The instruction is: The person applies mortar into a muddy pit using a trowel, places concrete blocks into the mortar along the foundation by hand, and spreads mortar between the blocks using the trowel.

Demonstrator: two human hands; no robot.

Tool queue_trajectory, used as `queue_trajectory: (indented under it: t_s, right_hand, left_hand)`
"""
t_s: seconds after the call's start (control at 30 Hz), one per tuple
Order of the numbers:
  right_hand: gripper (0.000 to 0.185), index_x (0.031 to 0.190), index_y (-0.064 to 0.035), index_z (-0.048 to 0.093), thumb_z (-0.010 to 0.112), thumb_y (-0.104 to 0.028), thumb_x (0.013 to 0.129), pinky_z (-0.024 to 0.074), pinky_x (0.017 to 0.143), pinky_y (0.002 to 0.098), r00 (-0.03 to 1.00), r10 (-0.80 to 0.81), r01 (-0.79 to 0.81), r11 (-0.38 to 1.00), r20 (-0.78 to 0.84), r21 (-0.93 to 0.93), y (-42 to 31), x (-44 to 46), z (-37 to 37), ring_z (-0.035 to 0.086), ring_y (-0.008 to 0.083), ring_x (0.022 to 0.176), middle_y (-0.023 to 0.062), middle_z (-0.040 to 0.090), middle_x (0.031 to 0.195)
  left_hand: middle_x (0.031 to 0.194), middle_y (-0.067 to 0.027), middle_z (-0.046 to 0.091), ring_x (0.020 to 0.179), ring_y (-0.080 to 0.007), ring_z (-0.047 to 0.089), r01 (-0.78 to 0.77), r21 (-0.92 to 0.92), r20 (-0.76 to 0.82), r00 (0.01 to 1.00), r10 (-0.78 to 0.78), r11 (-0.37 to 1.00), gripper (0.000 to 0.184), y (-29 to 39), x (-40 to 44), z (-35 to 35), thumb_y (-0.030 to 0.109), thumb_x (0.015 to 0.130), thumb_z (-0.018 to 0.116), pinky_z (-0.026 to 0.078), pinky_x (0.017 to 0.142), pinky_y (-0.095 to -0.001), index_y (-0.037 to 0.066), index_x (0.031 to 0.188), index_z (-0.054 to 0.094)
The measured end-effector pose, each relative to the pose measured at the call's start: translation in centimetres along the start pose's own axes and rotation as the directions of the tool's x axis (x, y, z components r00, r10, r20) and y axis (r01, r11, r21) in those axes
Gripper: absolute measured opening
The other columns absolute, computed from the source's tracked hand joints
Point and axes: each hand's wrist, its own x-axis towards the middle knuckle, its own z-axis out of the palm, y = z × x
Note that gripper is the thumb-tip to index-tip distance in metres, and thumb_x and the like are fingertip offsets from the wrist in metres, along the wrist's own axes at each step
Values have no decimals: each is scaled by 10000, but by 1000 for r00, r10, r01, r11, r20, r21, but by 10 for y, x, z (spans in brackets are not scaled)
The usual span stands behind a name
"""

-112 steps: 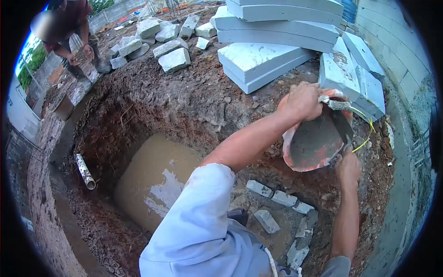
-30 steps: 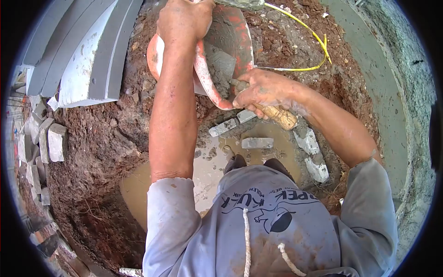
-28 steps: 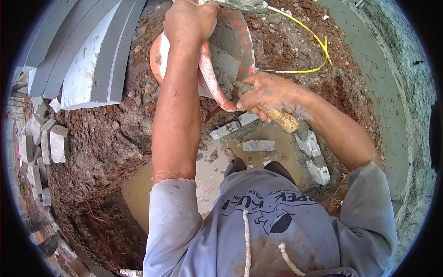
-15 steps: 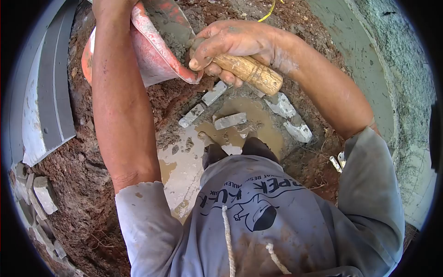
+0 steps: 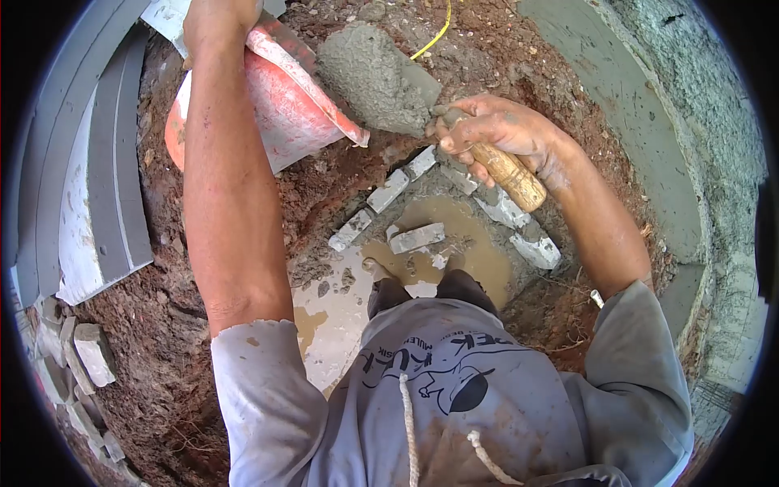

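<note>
My right hand (image 5: pixel 503 134) is wrapped round the wooden handle of a trowel (image 5: pixel 517 183). A thick heap of wet grey mortar (image 5: pixel 365 77) lies on its blade, just right of a tilted red-orange bucket (image 5: pixel 292 105) smeared with white. My left hand (image 5: pixel 221 18), at the top edge of the view, is closed on the bucket's rim; its fingertips are hard to see. Below the trowel, pale bricks (image 5: pixel 389 191) form an angled row round a muddy puddle (image 5: pixel 479 235). One loose brick (image 5: pixel 418 238) lies in that puddle.
Grey panels (image 5: pixel 122 162) stand on the left, above stacked bricks (image 5: pixel 93 353). Smooth cement (image 5: pixel 641 122) and a rough wall (image 5: pixel 714 105) curve along the right. A yellow cord (image 5: pixel 438 34) lies on the reddish soil (image 5: pixel 495 40). My boots stand in the mud.
The trowel has come out of the bucket with mortar on its blade, moving right and slightly down. The bucket and my left hand appear slightly lower and further right.
</note>
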Motion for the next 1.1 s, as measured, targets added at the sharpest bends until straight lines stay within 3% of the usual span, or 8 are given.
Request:
queue_trajectory:
  t_s: [0.23,0.43,0.57,0.7,0.8,0.93,1.0,1.1]
  right_hand:
    - [182,861,-45,571,692,-154,779,459,395,270,988,118,-96,973,-95,208,82,-61,-53,552,123,468,28,542,650]
    - [190,856,-36,571,701,-141,765,441,403,290,884,388,-316,907,-261,278,241,-71,-117,547,137,454,37,538,620]
    - [164,855,-36,585,687,-131,768,429,399,305,816,539,-451,819,-207,356,355,-50,-160,543,152,445,51,542,613]
    - [129,846,-30,580,648,-124,788,429,406,305,821,552,-444,780,-148,441,487,-1,-208,542,161,457,54,541,623]
    - [223,930,4,574,660,-153,797,432,403,328,823,525,-414,817,-218,402,562,49,-248,548,162,458,68,551,610]
    - [245,959,-28,563,664,-152,774,507,536,363,805,227,-324,942,-548,-86,637,104,-296,619,231,570,96,581,632]
    - [275,985,-49,563,669,-157,756,534,605,395,726,-50,-396,786,-686,-476,642,131,-314,648,284,633,118,619,698]
    - [289,1030,-71,561,633,-149,762,543,719,445,612,-159,-515,664,-775,-543,665,183,-324,653,344,832,157,641,919]
  left_hand:
    - [1077,-185,681,1041,-317,628,-216,155,159,968,192,964,398,-16,23,-1,413,813,550,457,912,-389,144,1047,724]
    - [1077,-184,681,1038,-315,629,-233,195,-153,952,265,953,400,-15,-38,-4,416,815,553,458,911,-389,141,1054,720]
    - [1077,-184,681,1036,-314,629,-365,16,-290,889,354,931,402,9,-190,21,417,816,555,458,910,-390,140,1059,717]
    - [1076,-183,681,1034,-312,630,-173,-194,38,982,183,966,404,42,-364,147,418,817,558,459,909,-390,138,1063,713]
    - [1076,-183,681,1032,-312,630,110,-192,380,924,-29,975,406,62,-479,262,420,818,559,459,909,-390,137,1067,711]
    - [1076,-182,681,1030,-310,631,313,-71,547,806,-226,947,408,70,-560,365,421,819,562,460,908,-390,135,1071,708]
    - [1076,-182,681,1029,-310,631,350,-36,552,788,-273,936,410,71,-575,392,422,820,563,460,908,-390,134,1074,707]
    - [1075,-181,681,1028,-309,631,362,-14,544,785,-296,932,411,64,-583,410,423,821,564,461,907,-390,133,1077,704]
